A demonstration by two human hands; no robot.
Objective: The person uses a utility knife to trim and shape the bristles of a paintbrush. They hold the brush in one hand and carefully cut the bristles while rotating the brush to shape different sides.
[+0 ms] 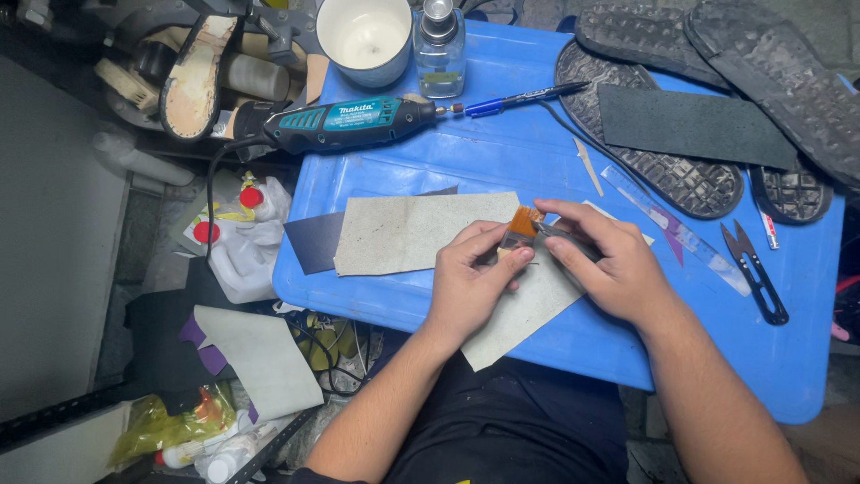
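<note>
- Right hand (618, 269) grips a small brush (528, 224) by its handle, orange bristles pointing toward the left hand (470, 278).
- Left hand's fingers pinch something small at the bristle tips; too hidden to tell what. Both hands closed, none slack.
- Brush sits over the grey sheet (421, 229) on the blue tray (537, 143), near its front edge.
- Sheet overhangs the tray toward the lap; likely to slide off if leaned on.
- Risk: a wet brush could smear the sheet or the fingers, the tips being so close.
- Rotary tool (345, 121) lies at the tray's far left rim, cord trailing down; a snag could drag it off.
- Snips (757, 273) lie right of the hand, near the ruler (676, 231); an elbow sweep could knock them.
</note>
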